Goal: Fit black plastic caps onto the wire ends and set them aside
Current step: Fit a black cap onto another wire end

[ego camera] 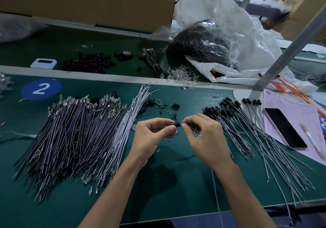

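Note:
A small black plastic cap (177,124) sits between my two hands above the green mat. My left hand (153,134) pinches it from the left with thumb and fingers, and a thin wire end shows under that hand. My right hand (202,134) pinches the cap's right end with curled fingers. A large pile of uncapped wires (77,136) lies to the left. Wires with black caps fitted (234,120) fan out to the right. A few loose caps (150,104) lie on the mat just beyond my hands.
A heap of black caps (88,62) and a tape roll (126,54) lie on the rear belt. A plastic bag of black parts (202,46) stands at back right. A phone (284,127) and pen (312,141) rest on papers at right. A metal post (275,63) rises there.

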### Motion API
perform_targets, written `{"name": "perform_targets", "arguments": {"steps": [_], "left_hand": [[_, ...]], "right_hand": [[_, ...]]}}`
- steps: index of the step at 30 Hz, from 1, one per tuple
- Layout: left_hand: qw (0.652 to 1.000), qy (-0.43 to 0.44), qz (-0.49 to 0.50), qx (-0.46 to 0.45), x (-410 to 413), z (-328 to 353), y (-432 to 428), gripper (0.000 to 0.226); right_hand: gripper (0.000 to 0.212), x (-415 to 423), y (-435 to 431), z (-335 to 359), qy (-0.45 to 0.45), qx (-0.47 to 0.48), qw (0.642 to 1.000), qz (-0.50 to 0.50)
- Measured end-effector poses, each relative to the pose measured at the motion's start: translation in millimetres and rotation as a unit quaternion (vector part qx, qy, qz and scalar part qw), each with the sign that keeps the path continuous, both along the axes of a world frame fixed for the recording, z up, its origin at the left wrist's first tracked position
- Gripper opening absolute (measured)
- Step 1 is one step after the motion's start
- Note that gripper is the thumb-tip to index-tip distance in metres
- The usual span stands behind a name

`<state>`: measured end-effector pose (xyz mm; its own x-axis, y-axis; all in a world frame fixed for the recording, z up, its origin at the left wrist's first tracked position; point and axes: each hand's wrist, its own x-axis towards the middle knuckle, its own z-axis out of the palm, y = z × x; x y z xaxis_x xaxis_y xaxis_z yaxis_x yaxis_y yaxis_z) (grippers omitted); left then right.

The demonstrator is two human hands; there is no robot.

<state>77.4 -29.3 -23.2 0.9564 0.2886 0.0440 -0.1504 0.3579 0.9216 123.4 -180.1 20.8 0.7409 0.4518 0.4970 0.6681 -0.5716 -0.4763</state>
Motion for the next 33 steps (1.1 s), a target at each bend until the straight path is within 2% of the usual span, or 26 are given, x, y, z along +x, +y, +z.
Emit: {"name": "perform_targets", "arguments": {"steps": [7, 13, 19, 23, 26, 33], "left_hand": [[1.0, -0.011, 0.006, -0.003, 0.0, 0.0, -2.8, 0.012], [1.0, -0.019, 0.017, -0.011, 0.2, 1.9, -2.2, 0.015], [1.0, 0.0, -0.011, -0.011, 0.5, 0.7, 0.0, 0.017], [1.0, 0.004, -0.021, 0.008, 0.9, -0.9, -0.9, 0.015], [0.999, 0.006, -0.008, 0.041, 1.6, -2.6, -0.8, 0.027], [0.992, 0.003, 0.049, 0.116, 2.0, -5.7, -1.0, 0.031]], "right_hand": [[0.007, 0.7, 1.0, 2.0, 0.017, 0.014, 1.0, 0.003], [0.012, 1.2, -4.5, 2.0, 0.084, 0.08, 0.993, -0.017], [0.012, 2.5, -5.2, 4.5, 0.075, 0.052, 0.996, -0.014], [0.013, 4.1, -6.2, 7.5, 0.033, 0.017, 0.999, -0.008], [0.012, 4.3, -5.2, 9.1, 0.02, -0.018, 1.0, -0.004], [0.009, 1.7, 2.6, 1.3, 0.038, -0.083, 0.995, -0.027]]}}
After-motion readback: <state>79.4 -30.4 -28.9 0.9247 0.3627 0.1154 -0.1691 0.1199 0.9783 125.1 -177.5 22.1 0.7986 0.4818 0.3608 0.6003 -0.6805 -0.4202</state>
